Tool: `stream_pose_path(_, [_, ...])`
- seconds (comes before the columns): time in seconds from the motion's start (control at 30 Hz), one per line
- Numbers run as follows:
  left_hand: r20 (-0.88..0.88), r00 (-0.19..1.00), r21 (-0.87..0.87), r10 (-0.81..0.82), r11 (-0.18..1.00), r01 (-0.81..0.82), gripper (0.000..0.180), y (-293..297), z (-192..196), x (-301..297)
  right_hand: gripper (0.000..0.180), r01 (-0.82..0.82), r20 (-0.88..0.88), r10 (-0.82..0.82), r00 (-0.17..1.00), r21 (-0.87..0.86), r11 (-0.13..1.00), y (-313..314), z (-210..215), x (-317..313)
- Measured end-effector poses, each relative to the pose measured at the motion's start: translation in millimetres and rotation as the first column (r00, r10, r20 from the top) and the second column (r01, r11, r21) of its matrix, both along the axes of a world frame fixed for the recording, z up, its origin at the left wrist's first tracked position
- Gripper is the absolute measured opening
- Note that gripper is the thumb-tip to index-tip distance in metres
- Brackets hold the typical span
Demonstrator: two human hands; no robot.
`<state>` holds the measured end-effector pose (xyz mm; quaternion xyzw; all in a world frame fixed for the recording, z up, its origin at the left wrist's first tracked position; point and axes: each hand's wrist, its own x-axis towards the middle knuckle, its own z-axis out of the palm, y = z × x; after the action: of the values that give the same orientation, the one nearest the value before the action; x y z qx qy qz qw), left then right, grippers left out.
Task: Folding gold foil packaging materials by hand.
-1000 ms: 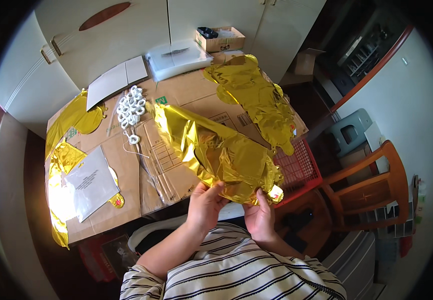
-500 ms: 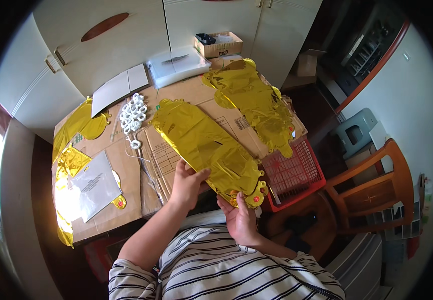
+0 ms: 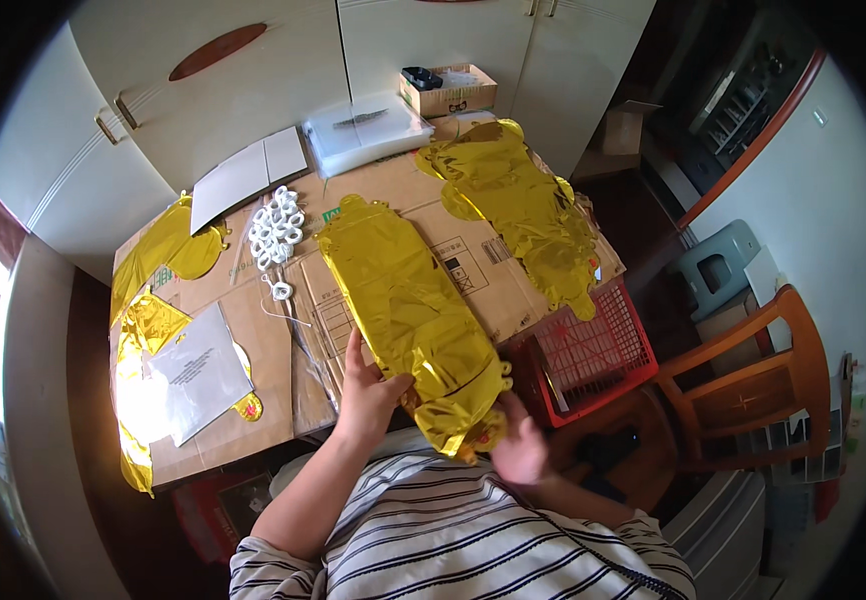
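A flat gold foil balloon (image 3: pixel 403 290) lies lengthwise before me, its far part over the cardboard and its near end bent over toward my body. My left hand (image 3: pixel 365 400) pinches its left edge, the thumb on top and the other fingers along the side and underneath. Beside the balloon's near right end is my right hand (image 3: pixel 521 448), blurred, with its fingers partly hidden by the foil. Small rounded tabs stick out from the balloon's right edge near that hand.
Flattened cardboard (image 3: pixel 253 400) covers the table. More gold foil (image 3: pixel 513 210) lies at right. White ribbon rolls (image 3: pixel 278 228), a clear plastic bag (image 3: pixel 198 370), grey boards (image 3: pixel 243 185), a stack of clear sleeves (image 3: pixel 368 135) and a small box (image 3: pixel 450 92) lie about. A red basket (image 3: pixel 608 385) stands right.
The balloon has shifted toward me and its near end has folded over. My right hand has moved right and downward; my left hand keeps its grip on the edge.
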<state>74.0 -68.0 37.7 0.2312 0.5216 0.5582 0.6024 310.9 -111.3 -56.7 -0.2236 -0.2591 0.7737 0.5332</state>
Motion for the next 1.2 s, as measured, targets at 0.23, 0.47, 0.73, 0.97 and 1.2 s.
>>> stream_pose_path(0.23, [0.038, 0.991, 0.025, -0.127, 0.992, 0.126, 0.107, -13.5, -7.2, -20.1, 0.064, -0.359, 0.091, 0.391, 0.916, -0.250, 0.899, 80.3, 24.2, 23.9])
stream_pose_path(0.47, [-0.299, 0.946, 0.010, -0.127, 0.991, 0.136, 0.104, -24.5, 0.6, -13.6, 0.017, -0.383, 0.429, 0.460, 0.778, -0.258, 0.887, 108.6, 36.1, -1.3])
stream_pose_path(0.73, [-0.279, 0.957, 0.075, -0.085, 0.991, 0.110, 0.090, -58.5, -9.6, -4.2, 0.018, -0.337, 0.493, 0.417, 0.763, -0.247, 0.909, 93.4, 36.3, -0.3])
stream_pose_path(0.97, [-0.297, 0.950, 0.034, -0.097, 0.993, 0.112, 0.083, -57.9, -6.4, -6.1, 0.021, -0.345, 0.414, 0.449, 0.792, -0.305, 0.888, 89.3, 35.1, -5.2])
stream_pose_path(1.2, [-0.803, 0.501, -0.174, -0.324, 0.930, 0.324, 0.057, -53.6, 28.5, -39.5, 0.024, -0.360, 0.424, 0.454, 0.783, -0.286, 0.888, 92.0, 25.5, -4.2])
